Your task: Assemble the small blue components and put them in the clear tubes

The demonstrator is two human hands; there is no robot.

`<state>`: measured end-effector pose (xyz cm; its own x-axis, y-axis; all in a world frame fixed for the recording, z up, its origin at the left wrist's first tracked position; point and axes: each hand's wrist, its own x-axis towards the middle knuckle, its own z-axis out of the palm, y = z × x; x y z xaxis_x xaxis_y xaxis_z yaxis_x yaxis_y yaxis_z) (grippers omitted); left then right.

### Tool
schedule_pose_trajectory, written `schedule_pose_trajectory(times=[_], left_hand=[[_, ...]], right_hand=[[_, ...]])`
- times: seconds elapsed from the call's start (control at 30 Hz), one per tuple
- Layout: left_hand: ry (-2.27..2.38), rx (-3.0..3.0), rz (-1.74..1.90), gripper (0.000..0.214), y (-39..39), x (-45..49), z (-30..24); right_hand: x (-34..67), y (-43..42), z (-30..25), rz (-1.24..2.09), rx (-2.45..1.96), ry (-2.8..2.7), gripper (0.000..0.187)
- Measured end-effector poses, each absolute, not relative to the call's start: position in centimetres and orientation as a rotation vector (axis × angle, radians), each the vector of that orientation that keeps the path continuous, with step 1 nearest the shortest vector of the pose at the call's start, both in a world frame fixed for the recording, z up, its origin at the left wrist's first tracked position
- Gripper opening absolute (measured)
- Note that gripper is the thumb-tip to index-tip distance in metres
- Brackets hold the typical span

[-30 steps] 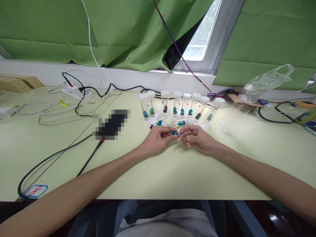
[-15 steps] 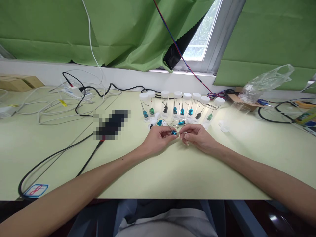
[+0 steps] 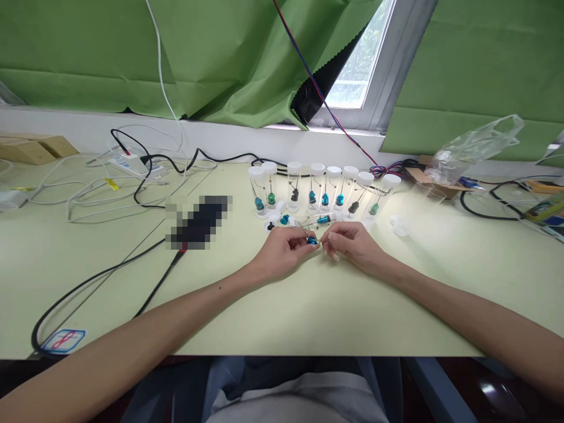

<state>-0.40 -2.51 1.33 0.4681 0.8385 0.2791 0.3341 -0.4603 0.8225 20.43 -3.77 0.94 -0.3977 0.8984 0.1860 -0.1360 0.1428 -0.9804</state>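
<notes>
Over the table, my left hand is closed, thumb and fingers gripping a small shiny blue part with a thin metal wire. My right hand is beside it, thumb and forefinger pinched together at the part's right end. Whatever lies in that pinch is too small to make out. Just beyond the hands, a clear tube holding another blue part lies on its side. A teal part and a black part are left of it, the black one by a white cap.
Behind my hands stands a row of several clear white-capped tubes with blue, green and black wired parts inside. A blurred-out dark device and cables lie left. At right are white caps and a plastic bag on a carton.
The blue part has tipped and sunk slightly in my left hand, and its wire now slants lower. My right hand has barely shifted.
</notes>
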Motion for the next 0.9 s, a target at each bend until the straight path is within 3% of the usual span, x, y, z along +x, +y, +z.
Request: schedule_pose_trajectory(times=[0.3, 0.9], left_hand=[[0.975, 2.040, 0.912, 0.024, -2.54, -0.40, 1.36], [0.971, 1.980, 0.924, 0.026, -2.65, -0.35, 1.54]], right_hand=[[20.35, -3.62, 0.77, 1.531, -0.724, -1.436, 0.035], [20.65, -3.33, 0.43, 1.728, -0.606, -1.274, 0.028]])
